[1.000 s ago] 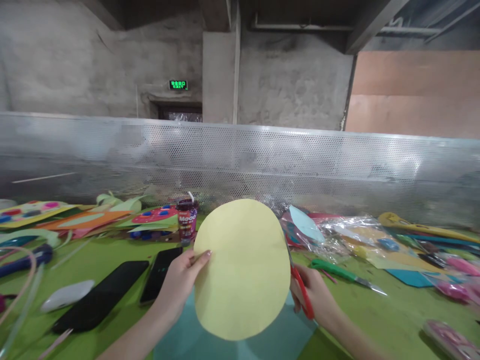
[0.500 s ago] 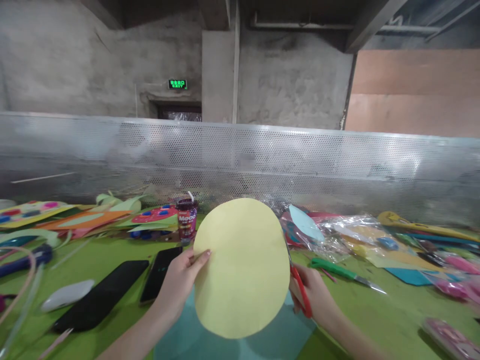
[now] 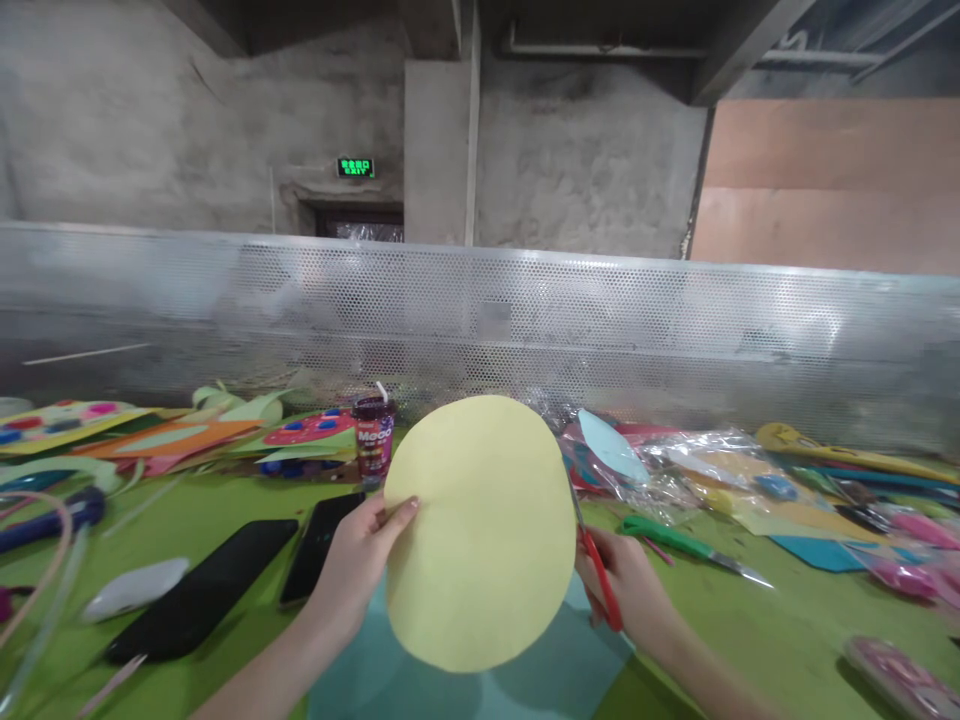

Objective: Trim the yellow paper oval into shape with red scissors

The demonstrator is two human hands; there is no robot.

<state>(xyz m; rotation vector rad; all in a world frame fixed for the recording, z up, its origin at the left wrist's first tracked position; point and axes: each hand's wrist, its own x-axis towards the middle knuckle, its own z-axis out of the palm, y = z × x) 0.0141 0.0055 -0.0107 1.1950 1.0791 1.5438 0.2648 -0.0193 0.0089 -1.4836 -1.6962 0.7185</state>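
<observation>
A round sheet of pale yellow paper (image 3: 480, 535) is held up in front of me. My left hand (image 3: 367, 550) pinches its left edge, the thumb lying on the near face. In my right hand (image 3: 622, 575) is a pair of scissors with red handles (image 3: 602, 580), at the right edge of the paper. The blades point up and away along that edge, and the paper partly hides them. Below the disc a light blue sheet (image 3: 555, 665) lies on the green tabletop (image 3: 735, 640).
Left of my hands are two black phones (image 3: 206, 590) (image 3: 322, 540), a white mouse-like object (image 3: 135, 590) and a drink cup with a straw (image 3: 373, 440). A green-handled knife (image 3: 690, 545) lies at the right. Colourful paper crafts and plastic bags (image 3: 720, 465) line the perforated metal barrier (image 3: 600, 310).
The yellow disc has shifted very slightly left, so a little more of the scissor blades shows at its right edge. Both hands keep their hold.
</observation>
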